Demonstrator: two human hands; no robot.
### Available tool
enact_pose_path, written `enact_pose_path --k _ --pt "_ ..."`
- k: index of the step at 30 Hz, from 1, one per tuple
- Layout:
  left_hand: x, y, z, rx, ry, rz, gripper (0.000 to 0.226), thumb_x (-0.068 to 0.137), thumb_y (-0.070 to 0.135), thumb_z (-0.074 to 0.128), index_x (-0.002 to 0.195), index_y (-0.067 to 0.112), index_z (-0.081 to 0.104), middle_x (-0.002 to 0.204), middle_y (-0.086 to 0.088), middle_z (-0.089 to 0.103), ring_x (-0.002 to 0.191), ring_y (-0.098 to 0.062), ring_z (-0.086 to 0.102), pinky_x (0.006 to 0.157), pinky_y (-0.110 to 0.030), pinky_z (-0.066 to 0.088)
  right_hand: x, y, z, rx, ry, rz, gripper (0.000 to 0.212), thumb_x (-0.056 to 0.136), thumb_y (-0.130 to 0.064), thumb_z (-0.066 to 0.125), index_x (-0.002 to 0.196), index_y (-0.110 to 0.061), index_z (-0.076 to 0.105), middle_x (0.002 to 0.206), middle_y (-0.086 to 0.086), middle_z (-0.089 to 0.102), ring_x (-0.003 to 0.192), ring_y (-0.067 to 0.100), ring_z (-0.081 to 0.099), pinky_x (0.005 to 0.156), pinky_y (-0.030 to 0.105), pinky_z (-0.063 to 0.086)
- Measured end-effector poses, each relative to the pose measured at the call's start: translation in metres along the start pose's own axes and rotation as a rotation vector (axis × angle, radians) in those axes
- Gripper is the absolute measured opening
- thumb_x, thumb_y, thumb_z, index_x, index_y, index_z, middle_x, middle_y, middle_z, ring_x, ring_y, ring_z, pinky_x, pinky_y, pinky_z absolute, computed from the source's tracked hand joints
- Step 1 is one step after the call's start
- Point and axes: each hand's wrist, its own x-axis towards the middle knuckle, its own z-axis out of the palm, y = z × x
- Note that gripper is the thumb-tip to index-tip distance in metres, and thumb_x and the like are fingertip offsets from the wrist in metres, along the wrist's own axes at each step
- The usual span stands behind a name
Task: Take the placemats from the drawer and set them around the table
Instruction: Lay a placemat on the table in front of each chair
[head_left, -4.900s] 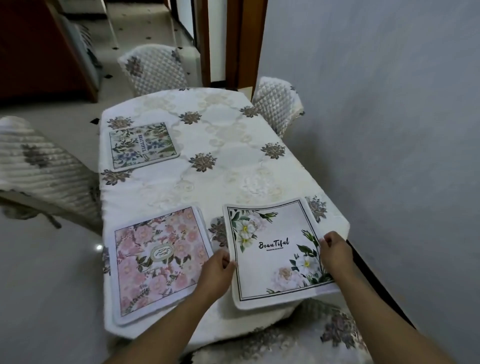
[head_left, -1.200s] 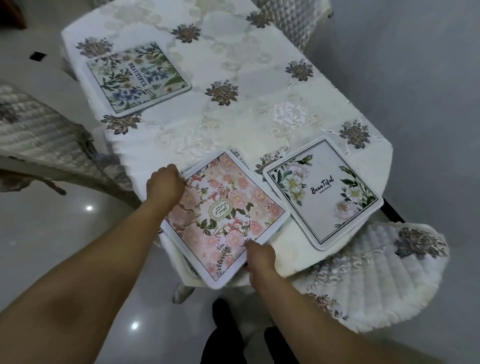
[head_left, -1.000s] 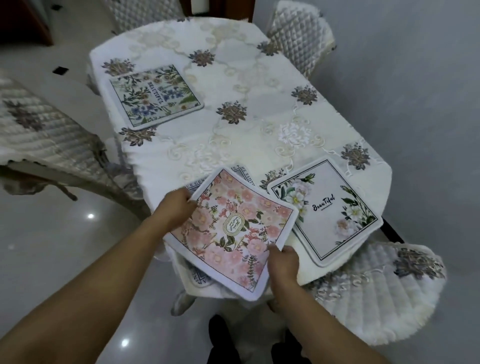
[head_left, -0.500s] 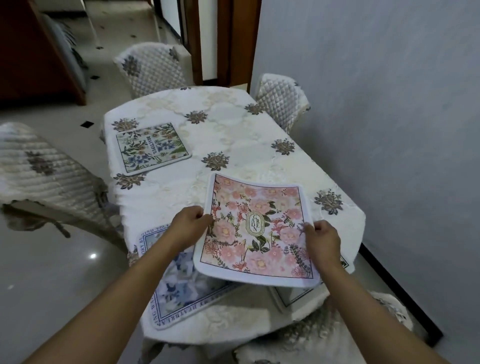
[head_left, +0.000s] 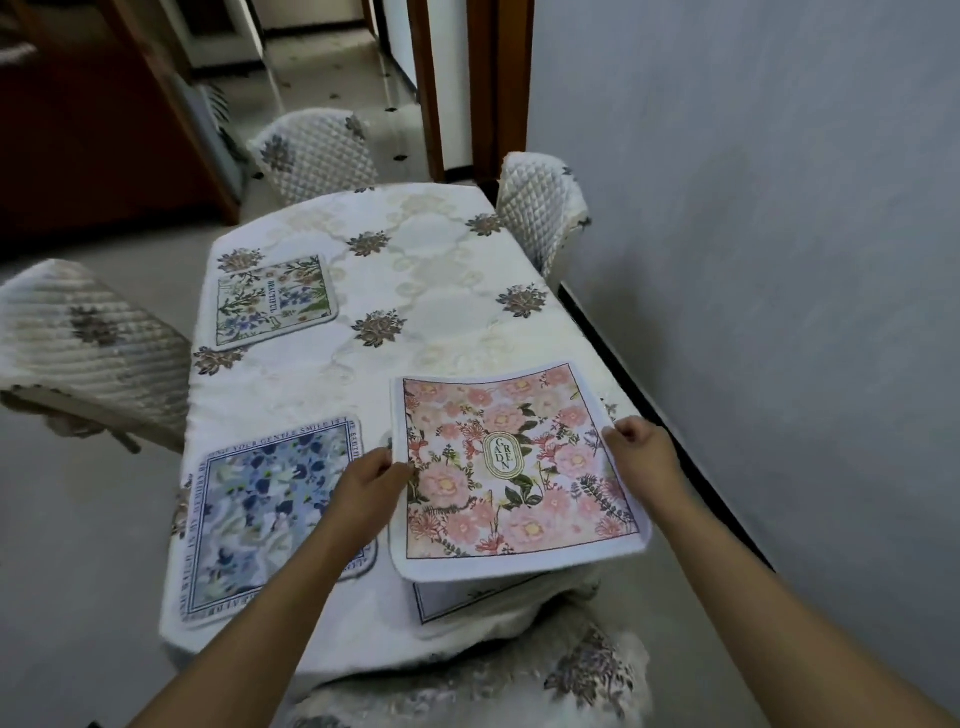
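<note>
Pink placemat (head_left: 511, 470) pinched at its side edges by both hands' fingers (head_left: 382, 462).

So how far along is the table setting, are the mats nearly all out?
Three look placed: the green-and-blue floral mat far left, the blue floral mat near left, and a white mat near right, mostly hidden. In hand: the pink floral mat, held above that white one by the left hand and right hand. Left: laying it down, probably on the bare far right of the table.
</note>
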Motion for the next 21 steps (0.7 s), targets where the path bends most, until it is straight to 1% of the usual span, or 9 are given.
enact_pose_path --k 2,4,6,8,11,13,17,19,21 --pt "-0.005 0.007 0.007 -0.004 0.023 0.0 0.036 0.093 0.016 0.058 0.064 0.015 0.036 0.057 -0.001 0.036 0.05 -0.014 0.035 0.053 -0.03 0.025 0.006 -0.001 -0.013 -0.032 -0.023 -0.016 0.023 0.093 -0.026 0.06 0.079 -0.007 0.06 0.067 0.007 0.062 0.055 0.019 0.055 0.051 0.026 0.045" --pt "-0.007 0.015 0.011 0.009 0.037 0.015 0.036 0.093 0.018 0.059 0.064 0.016 0.038 0.055 0.0 0.038 0.05 -0.014 0.036 0.052 -0.03 0.026 0.008 -0.004 -0.024 -0.044 -0.026 -0.039 0.022 0.093 -0.027 0.061 0.084 -0.008 0.063 0.074 0.003 0.065 0.063 0.016 0.058 0.055 0.026 0.042" --pt "-0.007 0.022 0.016 0.014 0.056 0.039 0.036 0.092 0.022 0.06 0.063 0.017 0.038 0.054 0.001 0.039 0.049 -0.014 0.037 0.051 -0.029 0.028 0.01 -0.004 -0.033 -0.037 0.01 -0.057 0.022 0.092 -0.026 0.063 0.084 -0.005 0.062 0.075 0.002 0.065 0.065 0.015 0.056 0.057 0.025 0.04" --pt "-0.007 0.033 0.026 0.033 0.087 0.073 0.037 0.091 0.027 0.06 0.063 0.017 0.039 0.054 0.002 0.04 0.05 -0.015 0.037 0.052 -0.03 0.03 0.015 -0.005 -0.044 -0.046 0.048 -0.075 0.022 0.092 -0.026 0.063 0.083 -0.006 0.062 0.075 0.004 0.065 0.065 0.018 0.057 0.059 0.028 0.042" --pt "-0.005 0.051 0.048 0.062 0.144 0.085 0.034 0.09 0.031 0.062 0.067 0.012 0.045 0.057 0.0 0.045 0.052 -0.014 0.04 0.051 -0.029 0.032 0.028 -0.001 -0.064 -0.077 0.094 -0.095 0.021 0.092 -0.026 0.062 0.083 -0.007 0.063 0.076 0.005 0.066 0.063 0.016 0.056 0.056 0.026 0.041" --pt "-0.002 0.066 0.069 0.064 0.163 0.077 0.034 0.09 0.032 0.062 0.07 0.011 0.047 0.059 -0.002 0.046 0.053 -0.014 0.04 0.051 -0.03 0.032 0.044 0.002 -0.082 -0.077 0.117 -0.116 0.021 0.091 -0.025 0.063 0.081 -0.006 0.062 0.075 0.007 0.066 0.061 0.016 0.055 0.054 0.025 0.04" --pt "0.019 0.102 0.118 0.067 0.196 0.061 0.033 0.09 0.03 0.063 0.068 0.014 0.045 0.057 -0.002 0.048 0.049 -0.014 0.041 0.048 -0.027 0.033 0.096 0.014 -0.124 -0.041 0.086 -0.118 0.02 0.091 -0.027 0.062 0.08 -0.011 0.063 0.072 0.004 0.067 0.056 0.017 0.058 0.051 0.024 0.041" --pt "0.035 0.124 0.151 0.05 0.223 0.04 0.033 0.09 0.029 0.063 0.067 0.012 0.046 0.057 -0.003 0.048 0.049 -0.015 0.042 0.048 -0.028 0.033 0.131 0.021 -0.15 0.0 0.064 -0.114 0.019 0.091 -0.027 0.063 0.078 -0.014 0.062 0.071 0.003 0.067 0.059 0.019 0.06 0.053 0.025 0.042" --pt "0.049 0.147 0.185 0.045 0.265 0.02 0.034 0.091 0.028 0.062 0.069 0.006 0.048 0.059 -0.007 0.049 0.052 -0.019 0.043 0.052 -0.03 0.033 0.167 0.027 -0.175 0.054 0.041 -0.096 0.019 0.09 -0.026 0.065 0.075 -0.014 0.061 0.071 0.002 0.067 0.063 0.019 0.06 0.057 0.027 0.045"
